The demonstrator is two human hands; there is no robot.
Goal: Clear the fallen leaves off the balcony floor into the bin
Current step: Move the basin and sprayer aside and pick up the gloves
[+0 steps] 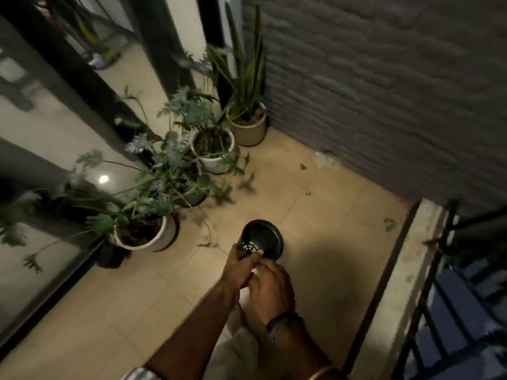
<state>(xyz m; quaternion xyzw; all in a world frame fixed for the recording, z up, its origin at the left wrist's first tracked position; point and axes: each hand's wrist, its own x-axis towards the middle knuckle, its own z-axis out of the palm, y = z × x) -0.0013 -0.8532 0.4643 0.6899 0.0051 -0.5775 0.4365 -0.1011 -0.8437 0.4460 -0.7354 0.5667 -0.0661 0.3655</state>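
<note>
A small black bin [267,237] with a perforated wall hangs tilted just above the beige tiled balcony floor [329,242], its mouth facing me. My left hand [240,266] grips its near rim. My right hand [271,290], with a dark wristband, is curled right beside the left one; a pale bit shows between them and I cannot make out what it is. Fallen leaves lie scattered on the tiles: one near the wall [303,166], one mid-floor [307,193], one by the ledge [391,224] and a stem by the pots [205,244].
A row of potted plants lines the left side: a white pot [153,237], a second white pot [216,157] and a beige pot [249,130] in the corner. Glass doors stand behind them. A grey brick wall [384,91] closes the far side, with a ledge and black railing [433,283] to the right.
</note>
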